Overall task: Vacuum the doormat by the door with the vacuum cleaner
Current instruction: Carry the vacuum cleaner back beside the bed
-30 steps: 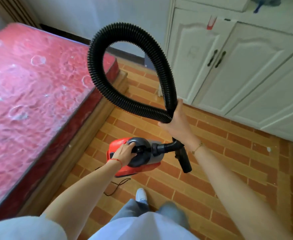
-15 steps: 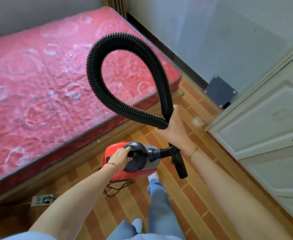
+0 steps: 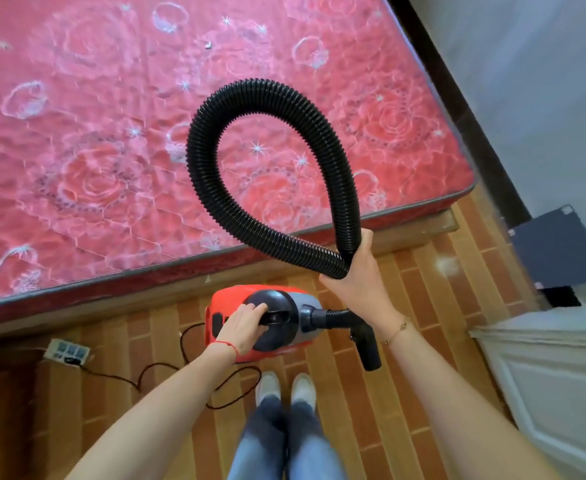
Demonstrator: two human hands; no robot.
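- The vacuum cleaner [image 3: 270, 320], red with a grey front and black top handle, hung at lower centre of the frame, above the brick-patterned floor [image 3: 423, 341].
- Its long axis ran left to right across the frame, with the grey hose end pointing right.
- The left hand [image 3: 243, 330] had its fingers curled round the black carry handle on top of the body.
- The black ribbed hose [image 3: 208, 188] left the right end of the body, passed behind the right forearm and rose into a tall loop at centre frame, its top in front of the mattress [image 3: 94, 133].
- The right hand [image 3: 357, 275] gripped both runs of the loop together where they crossed, right of centre, fingers wrapped about them.
- The rigid black nozzle [image 3: 367, 348] hung below that wrist, its long axis pointing down and slightly right, open end towards the floor.
- A dark cord [image 3: 139, 379] trailed in loops across the floor to a white power strip [image 3: 66, 351] at lower left.
- The pink rose-patterned mattress filled the upper left of the frame.
- A white cabinet [image 3: 544, 375] stood at lower right.
- Two white shoes [image 3: 286, 386] showed at bottom centre.
- No brand or writing on the vacuum could be read.
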